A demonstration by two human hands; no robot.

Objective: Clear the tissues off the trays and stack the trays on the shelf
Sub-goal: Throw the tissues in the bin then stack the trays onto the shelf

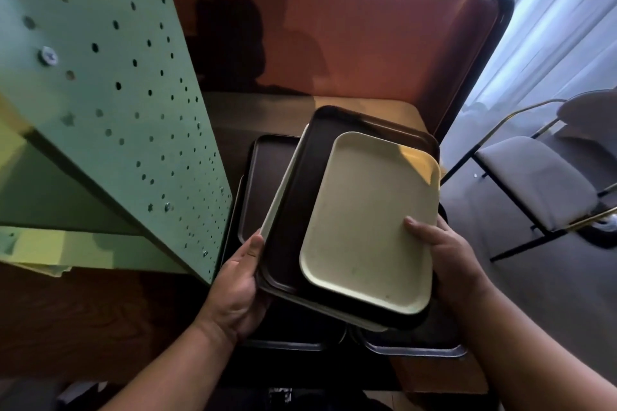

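Observation:
I hold a tilted stack of trays over the table. On top lies a small cream tray (370, 220). Under it is a larger dark brown tray (293, 210), and a pale tray edge (282, 190) shows beneath that. My left hand (238, 287) grips the stack's left edge. My right hand (447, 260) grips the right edge, thumb on the cream tray. More dark trays (263, 170) lie flat on the table below, one edge (417, 349) showing at the front. No tissues are visible on the trays.
A green perforated metal shelf unit (110, 83) stands close on the left. An orange padded booth back (367, 37) rises behind the table. A grey chair (534, 177) with a metal frame stands on the right, by white curtains (551, 10).

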